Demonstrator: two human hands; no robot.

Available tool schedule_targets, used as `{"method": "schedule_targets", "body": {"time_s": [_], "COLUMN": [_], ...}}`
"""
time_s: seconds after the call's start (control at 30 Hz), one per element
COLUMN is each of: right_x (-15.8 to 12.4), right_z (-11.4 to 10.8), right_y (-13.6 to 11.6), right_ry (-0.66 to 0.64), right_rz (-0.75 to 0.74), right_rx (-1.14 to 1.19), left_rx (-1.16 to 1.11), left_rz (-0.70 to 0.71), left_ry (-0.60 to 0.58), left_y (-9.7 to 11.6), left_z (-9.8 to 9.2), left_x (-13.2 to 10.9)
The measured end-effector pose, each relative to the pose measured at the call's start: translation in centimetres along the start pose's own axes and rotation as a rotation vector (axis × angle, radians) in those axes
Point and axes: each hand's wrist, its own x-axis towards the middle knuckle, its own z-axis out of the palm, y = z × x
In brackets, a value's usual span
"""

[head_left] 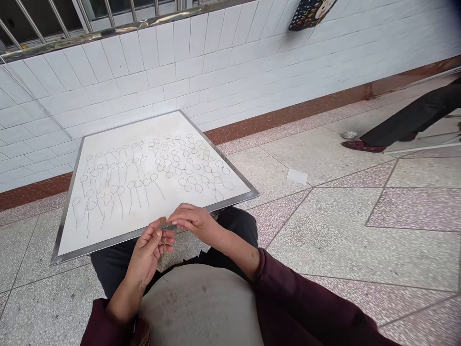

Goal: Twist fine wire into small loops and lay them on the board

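My left hand [147,254] is in front of the table's near edge, its thumb and fingers closed around a thin dark wire. A short end of wire hangs down below that hand. My right hand [194,222] is closed in a pinch at the left fingertips, apparently on the same wire; the exact contact is hidden. Just beyond, a white table [118,235] bears rows of thin bent wires. On its left lie single loops with long tails [91,205]; on its right lie figure-eight loops [194,182].
A metal rim [234,198] edges the table. Behind it rises a white tiled wall [144,91] with a barred window [72,24]. A dark patterned bag [306,17] hangs on the wall. At right, another person's leg [399,115] reaches out, near a white paper [297,176] on the floor.
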Motion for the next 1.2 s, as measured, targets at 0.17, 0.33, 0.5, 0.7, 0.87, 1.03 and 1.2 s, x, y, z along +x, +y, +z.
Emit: {"method": "schedule_targets", "body": {"time_s": [0.17, 0.33, 0.5, 0.7, 0.87, 1.03, 1.2], "right_x": [0.4, 1.1, 1.2, 0.8, 0.6, 0.3, 0.4], "right_z": [0.1, 0.4, 1.0, 1.6, 2.1, 2.6, 2.9], "right_y": [0.2, -0.3, -1.0, -1.3, -1.3, -1.0, -1.0], "right_ry": [0.022, 0.038, 0.082, 0.111, 0.142, 0.168, 0.199], "right_rz": [0.028, 0.085, 0.151, 0.181, 0.239, 0.249, 0.251], "right_rx": [-0.137, -0.201, -0.223, -0.225, -0.148, -0.106, -0.096], "left_rx": [0.048, 0.059, 0.049, 0.088, 0.111, 0.127, 0.132], "left_rz": [0.041, 0.075, 0.107, 0.105, 0.12, 0.148, 0.191], "left_ry": [0.024, 0.083, 0.137, 0.127, 0.162, 0.201, 0.227], "left_y": [0.4, 0.1, -0.1, 0.1, 0.0, -0.1, -0.5], "left_z": [0.1, 0.0, 0.0, 0.4, 0.5, 0.6, 0.7], "left_x": [-0.2, 0.0, 0.1, 0.1, 0.2, 0.2, 0.3]}}
